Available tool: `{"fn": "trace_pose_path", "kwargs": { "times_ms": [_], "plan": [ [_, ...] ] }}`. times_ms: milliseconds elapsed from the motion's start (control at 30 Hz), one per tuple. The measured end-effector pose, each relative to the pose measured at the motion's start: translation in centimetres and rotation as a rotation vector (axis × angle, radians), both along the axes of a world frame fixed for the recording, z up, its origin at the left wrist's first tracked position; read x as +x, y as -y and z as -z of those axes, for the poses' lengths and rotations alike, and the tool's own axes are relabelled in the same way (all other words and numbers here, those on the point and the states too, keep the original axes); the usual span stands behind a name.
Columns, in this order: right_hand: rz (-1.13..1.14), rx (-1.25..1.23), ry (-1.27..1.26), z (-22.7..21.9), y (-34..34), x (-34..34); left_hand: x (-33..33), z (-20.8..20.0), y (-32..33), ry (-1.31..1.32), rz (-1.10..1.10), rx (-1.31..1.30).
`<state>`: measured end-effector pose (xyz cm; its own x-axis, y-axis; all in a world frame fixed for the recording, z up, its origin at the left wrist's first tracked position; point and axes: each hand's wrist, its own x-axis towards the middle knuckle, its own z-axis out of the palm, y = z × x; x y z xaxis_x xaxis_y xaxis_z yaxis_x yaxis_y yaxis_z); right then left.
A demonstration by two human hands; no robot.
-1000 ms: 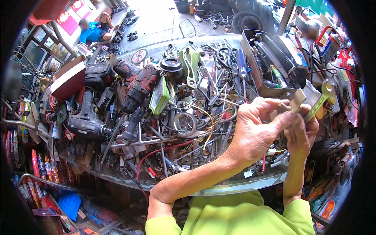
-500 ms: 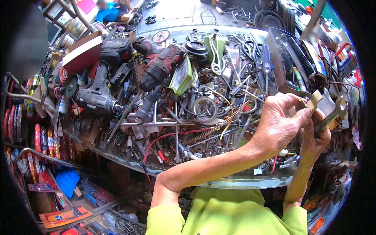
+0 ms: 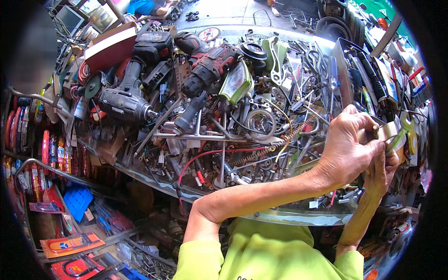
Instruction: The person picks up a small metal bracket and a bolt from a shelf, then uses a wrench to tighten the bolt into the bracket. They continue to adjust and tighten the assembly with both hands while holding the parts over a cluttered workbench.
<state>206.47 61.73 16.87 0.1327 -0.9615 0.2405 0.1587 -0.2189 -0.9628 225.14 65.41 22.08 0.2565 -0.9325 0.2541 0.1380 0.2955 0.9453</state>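
Both my hands are close together over the right side of the cluttered workbench. My left hand (image 3: 347,147) pinches a small brass-coloured piece (image 3: 374,128), its exact kind hard to make out. Against its fingertips is a flat tan piece (image 3: 387,132), partly hidden by the fingers. Just right of it and lower, my right hand (image 3: 383,167) is closed around a wrench (image 3: 402,130), whose jaw end sticks up past the fingers; the rest of the wrench is covered by the hand.
Two cordless power tools, a grey one (image 3: 128,100) and a red-black drill (image 3: 212,70), lie at left and centre. A clear bin (image 3: 344,70) of tools stands beyond my hands. Loose springs, screws and a red cable (image 3: 205,156) cover the glass top (image 3: 280,217).
The view has shifted, so the bench appears farther right. The wrench has turned, and its jaw end now points upward. My left hand keeps its pinch.
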Motion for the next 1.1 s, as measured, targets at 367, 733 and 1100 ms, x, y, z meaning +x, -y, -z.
{"fn": "trace_pose_path", "kwargs": {
  "times_ms": [367,733,1100],
  "plan": [
    [-0.135,0.058,0.159,-0.7,0.0,0.1,0.1,-0.3,-0.3,-0.024,0.070,0.039],
    [-0.040,-0.170,-0.413,-5.8,-1.5,3.1,0.8,-0.4,-0.3,-0.194,0.244,0.276],
    [-0.038,-0.386,-0.263,-4.8,-1.4,2.4,0.2,-1.6,-0.4,-0.174,0.301,0.297]
  ]
}}
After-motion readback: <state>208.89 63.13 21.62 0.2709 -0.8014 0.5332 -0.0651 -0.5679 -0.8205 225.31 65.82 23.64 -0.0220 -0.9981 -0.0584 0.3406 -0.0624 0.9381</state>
